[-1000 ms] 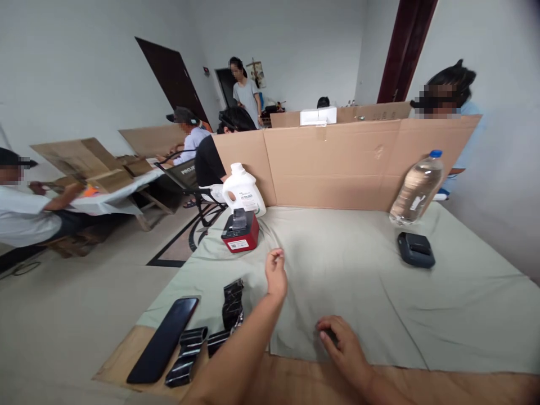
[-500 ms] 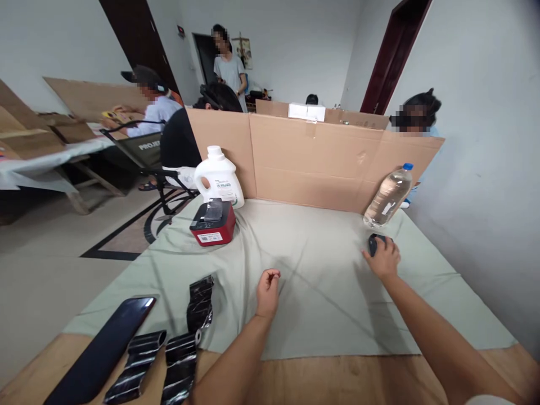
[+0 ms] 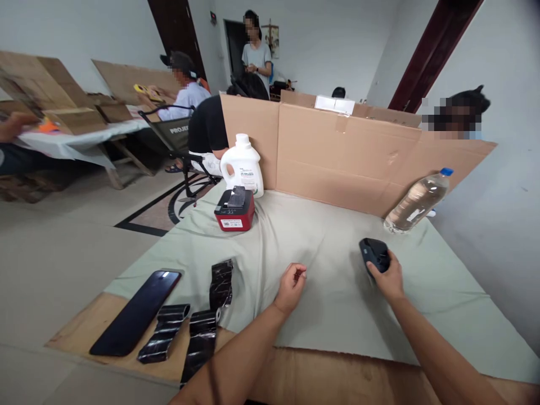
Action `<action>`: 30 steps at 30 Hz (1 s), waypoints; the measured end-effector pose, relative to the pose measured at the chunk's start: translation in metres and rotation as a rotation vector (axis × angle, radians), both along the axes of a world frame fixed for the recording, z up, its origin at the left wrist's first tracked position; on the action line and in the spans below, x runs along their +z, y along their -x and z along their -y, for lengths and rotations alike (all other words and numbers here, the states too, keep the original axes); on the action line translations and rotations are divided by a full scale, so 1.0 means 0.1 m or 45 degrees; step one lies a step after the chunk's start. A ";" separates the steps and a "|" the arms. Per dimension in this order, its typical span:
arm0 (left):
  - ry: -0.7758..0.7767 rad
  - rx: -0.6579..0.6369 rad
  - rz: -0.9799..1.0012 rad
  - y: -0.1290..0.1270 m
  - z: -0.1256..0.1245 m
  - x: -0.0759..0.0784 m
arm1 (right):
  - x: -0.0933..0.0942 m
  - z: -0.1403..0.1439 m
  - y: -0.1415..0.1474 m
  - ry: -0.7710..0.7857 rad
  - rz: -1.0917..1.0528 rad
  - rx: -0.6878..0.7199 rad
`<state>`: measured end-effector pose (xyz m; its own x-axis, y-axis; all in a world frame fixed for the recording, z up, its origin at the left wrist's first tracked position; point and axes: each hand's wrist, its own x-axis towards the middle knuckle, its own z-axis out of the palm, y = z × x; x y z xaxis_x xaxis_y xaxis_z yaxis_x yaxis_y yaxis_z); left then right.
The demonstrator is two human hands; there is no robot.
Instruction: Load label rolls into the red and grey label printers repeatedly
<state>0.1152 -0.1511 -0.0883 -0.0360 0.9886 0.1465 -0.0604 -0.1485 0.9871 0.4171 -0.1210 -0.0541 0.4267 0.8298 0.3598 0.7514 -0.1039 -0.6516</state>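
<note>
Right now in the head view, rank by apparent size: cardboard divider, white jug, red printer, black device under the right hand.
1. cardboard divider
2. white jug and red printer: look alike, unranked
3. black device, partly covered by the right hand

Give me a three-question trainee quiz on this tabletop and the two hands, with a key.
1. True or false: the right hand grips the dark device.
2. What stands just behind the red printer?
A. the water bottle
B. the white jug
C. the phone
3. Fill in: the left hand rests curled on the ____, holding no object that shows.

Key: 1 true; 2 B; 3 cloth.
</note>
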 end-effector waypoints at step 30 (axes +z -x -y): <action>0.278 -0.701 0.503 0.01 0.08 0.05 | -0.26 0.74 1.46 0.092 -1.031 0.715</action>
<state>0.1139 -0.1594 -0.0828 0.4680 0.8835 0.0218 -0.4291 0.2056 0.8795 0.2713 -0.1954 -0.0796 0.0592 0.9955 0.0737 0.0340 0.0718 -0.9968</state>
